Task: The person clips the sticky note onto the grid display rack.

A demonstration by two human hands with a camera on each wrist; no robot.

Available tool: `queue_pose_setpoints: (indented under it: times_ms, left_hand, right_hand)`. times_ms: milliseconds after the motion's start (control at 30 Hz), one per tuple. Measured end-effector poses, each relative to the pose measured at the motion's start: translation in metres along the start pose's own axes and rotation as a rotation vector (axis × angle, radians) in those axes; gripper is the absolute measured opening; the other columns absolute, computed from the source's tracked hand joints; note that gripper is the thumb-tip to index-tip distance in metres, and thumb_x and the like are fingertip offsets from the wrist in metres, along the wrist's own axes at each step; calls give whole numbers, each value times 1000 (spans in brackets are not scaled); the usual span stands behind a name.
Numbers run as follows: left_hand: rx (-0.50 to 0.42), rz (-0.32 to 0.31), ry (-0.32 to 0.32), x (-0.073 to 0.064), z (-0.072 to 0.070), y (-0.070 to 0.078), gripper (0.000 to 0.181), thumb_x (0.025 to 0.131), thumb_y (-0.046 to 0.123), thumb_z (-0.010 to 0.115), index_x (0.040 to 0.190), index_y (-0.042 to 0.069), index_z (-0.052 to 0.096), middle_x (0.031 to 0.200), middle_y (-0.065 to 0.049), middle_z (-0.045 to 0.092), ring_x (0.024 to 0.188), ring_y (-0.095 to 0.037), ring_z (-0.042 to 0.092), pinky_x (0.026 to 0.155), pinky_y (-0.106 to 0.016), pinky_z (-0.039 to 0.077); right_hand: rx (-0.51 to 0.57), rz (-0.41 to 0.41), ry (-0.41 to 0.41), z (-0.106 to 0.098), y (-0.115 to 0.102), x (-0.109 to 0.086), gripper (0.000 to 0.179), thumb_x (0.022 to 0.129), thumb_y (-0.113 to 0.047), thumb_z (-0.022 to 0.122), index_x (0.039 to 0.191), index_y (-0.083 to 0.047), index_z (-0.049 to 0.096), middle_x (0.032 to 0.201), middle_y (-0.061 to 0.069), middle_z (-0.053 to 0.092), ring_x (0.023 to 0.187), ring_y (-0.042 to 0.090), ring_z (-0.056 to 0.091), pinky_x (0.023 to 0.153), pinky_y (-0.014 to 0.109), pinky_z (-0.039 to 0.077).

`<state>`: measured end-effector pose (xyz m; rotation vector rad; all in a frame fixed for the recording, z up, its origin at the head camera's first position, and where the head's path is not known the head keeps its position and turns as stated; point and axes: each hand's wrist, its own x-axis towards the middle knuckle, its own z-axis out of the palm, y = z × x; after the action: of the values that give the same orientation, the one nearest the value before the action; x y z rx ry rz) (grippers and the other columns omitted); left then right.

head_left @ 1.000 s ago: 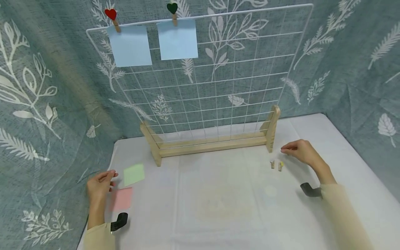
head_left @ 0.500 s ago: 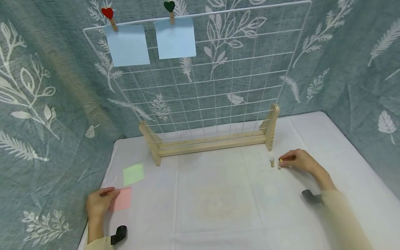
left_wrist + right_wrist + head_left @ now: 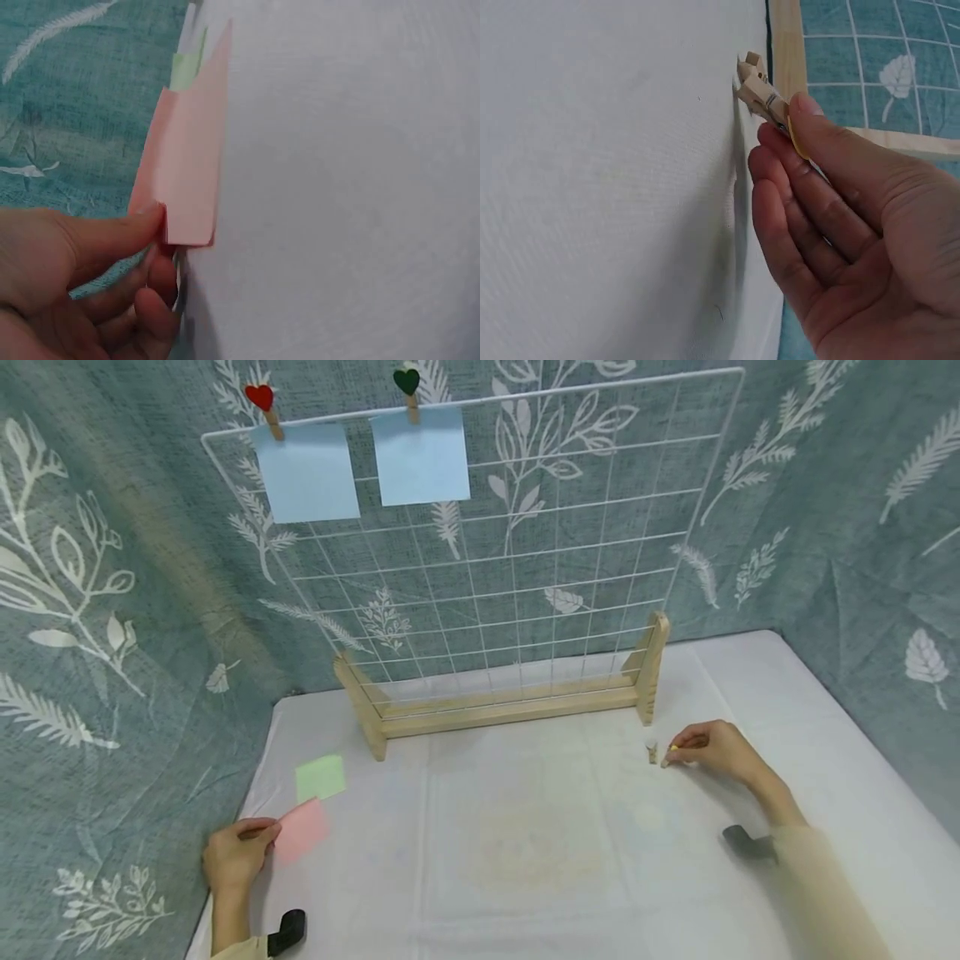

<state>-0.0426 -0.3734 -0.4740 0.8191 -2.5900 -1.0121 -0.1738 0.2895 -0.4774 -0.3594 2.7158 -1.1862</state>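
The left hand (image 3: pixel 234 858) pinched the pink paper (image 3: pixel 303 829), the right hand (image 3: pixel 722 752) a yellow-topped clip (image 3: pixel 769 99); two blue sheets (image 3: pixel 306 472) hung on the grid (image 3: pixel 570 392), pink and green paper (image 3: pixel 321 777) not yet.

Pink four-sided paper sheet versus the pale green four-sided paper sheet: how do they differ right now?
Handling: the pink sheet is pinched at its edge by the left hand; no hand touches the green sheet.
Position: in the head view, the pink sheet is lower; the green sheet is higher, closer to the pale wooden rack base.
Shared: both are paper, each one plain colour on the visible side.
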Motion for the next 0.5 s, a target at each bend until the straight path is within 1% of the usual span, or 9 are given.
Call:
queue_pose_setpoints:
  times_ms: [67, 133, 200, 267, 367, 400, 500]
  left_hand:
    - [-75, -25, -32, 0, 1, 0, 26, 86, 6, 72, 102, -15, 68, 63, -2, 68, 49, -5, 57, 43, -21, 44]
    - [-129, -44, -48, -1, 2, 0, 27, 87, 4, 72, 105, -15, 67, 62, 2, 67, 48, -5, 56, 41, -22, 44]
    - [-152, -53, -40, -1, 2, -1, 28, 86, 5, 74, 105, -15, 67, 61, 8, 66, 48, -4, 55, 41, -22, 43]
    - [-169, -59, -29, -3, 3, 1, 28, 85, 7, 76, 104, -13, 69, 60, 10, 65, 48, -4, 54, 41, -23, 42]
    - [-217, -47, -35, -4, 4, 6, 23, 85, 10, 77, 98, -9, 72, 58, 6, 64, 47, -7, 52, 42, -24, 42]
    - [-233, -43, -44, -4, 5, 8, 19, 86, 12, 77, 95, -5, 74, 57, 4, 63, 46, -8, 52, 42, -24, 42]
    - [-274, -16, -57, -5, 9, 16, 12, 86, 13, 77, 89, 1, 76, 57, -2, 62, 46, -11, 51, 42, -24, 42]
  right_hand:
    - [14, -14, 15, 1, 0, -1, 31, 85, -19, 78, 106, 3, 71, 87, 9, 74, 75, 12, 67, 64, 24, 50]
    - [7, -40, 46, 1, 0, -2, 36, 85, -18, 78, 111, 6, 69, 91, 13, 74, 77, 9, 68, 66, 23, 51]
    - [-13, -70, 84, 1, -1, -3, 35, 85, -16, 78, 112, 6, 70, 94, 16, 74, 78, 6, 68, 68, 20, 51]
    - [-45, -113, 134, 1, -3, -4, 28, 86, -13, 76, 108, 4, 72, 97, 17, 73, 81, 1, 67, 69, 15, 50]
    - [-61, -193, 211, 1, -7, -5, 21, 86, -6, 75, 105, 3, 74, 100, 19, 73, 83, -2, 64, 70, 11, 48]
    - [-58, -217, 232, 2, -9, -4, 21, 86, -4, 74, 105, 3, 74, 101, 19, 73, 83, -3, 63, 70, 10, 48]
    - [-34, -257, 284, 3, -17, -2, 26, 85, -1, 74, 110, 7, 71, 98, 21, 72, 79, -5, 62, 68, 9, 47]
